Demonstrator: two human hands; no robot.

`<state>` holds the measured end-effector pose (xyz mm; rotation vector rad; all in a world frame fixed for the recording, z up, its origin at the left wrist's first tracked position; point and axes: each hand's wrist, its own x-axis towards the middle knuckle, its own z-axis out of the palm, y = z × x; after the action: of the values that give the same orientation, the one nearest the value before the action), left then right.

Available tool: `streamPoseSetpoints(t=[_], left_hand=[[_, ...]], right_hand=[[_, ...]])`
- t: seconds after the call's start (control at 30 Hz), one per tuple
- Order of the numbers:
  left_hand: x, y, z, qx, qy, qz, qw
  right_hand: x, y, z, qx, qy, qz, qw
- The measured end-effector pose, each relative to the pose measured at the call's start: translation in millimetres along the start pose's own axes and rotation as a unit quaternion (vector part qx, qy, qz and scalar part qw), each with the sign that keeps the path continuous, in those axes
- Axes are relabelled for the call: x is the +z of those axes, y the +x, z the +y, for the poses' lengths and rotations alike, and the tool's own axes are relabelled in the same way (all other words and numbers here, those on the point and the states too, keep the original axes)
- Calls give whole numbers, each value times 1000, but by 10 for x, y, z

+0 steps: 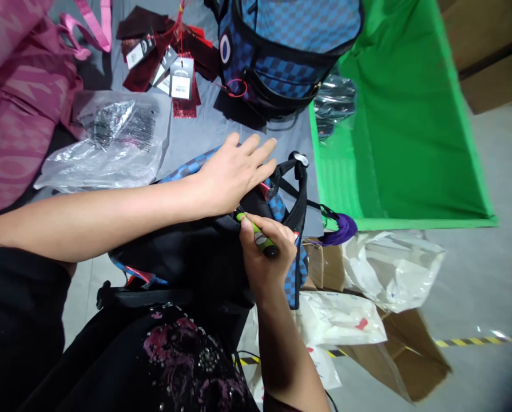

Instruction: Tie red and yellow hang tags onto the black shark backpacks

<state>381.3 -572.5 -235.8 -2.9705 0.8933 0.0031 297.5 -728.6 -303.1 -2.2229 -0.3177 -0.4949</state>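
Note:
A blue-and-black checkered backpack (pixel 195 252) lies across the table's near edge, its black side up. My left hand (pixel 234 174) rests on it palm down, fingers stretched out and spread. My right hand (pixel 270 249) is wrapped round a green-and-black handled tool (pixel 262 241). The tool's dark front end meets the black fabric just below my left palm; its tip is hidden, so its exact kind does not show. Black straps (pixel 299 194) loop up at the backpack's right side.
A second checkered backpack (pixel 273 86) stands behind, near red-and-black tags (pixel 181 80). Clear plastic bags (pixel 110 137) and a pink backpack (pixel 19 114) are at left. A green fabric bin (pixel 410 143) is at right, with a purple roll (pixel 341 230), white bags (pixel 388 269) and an open carton (pixel 405 355) below.

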Motion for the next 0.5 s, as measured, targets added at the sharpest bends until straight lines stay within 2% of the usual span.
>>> streamPoseSetpoints(t=[0.13,0.37,0.5], left_hand=[[-11,0,4,7,33,-11,999],[5,6,6,7,19,1,1000],[7,7,15,6,33,3,999]], right_hand=[[21,-27,7,21,2,26,999],[92,-57,-47,61,27,59,996],[95,-39,-56,71,11,53,996]])
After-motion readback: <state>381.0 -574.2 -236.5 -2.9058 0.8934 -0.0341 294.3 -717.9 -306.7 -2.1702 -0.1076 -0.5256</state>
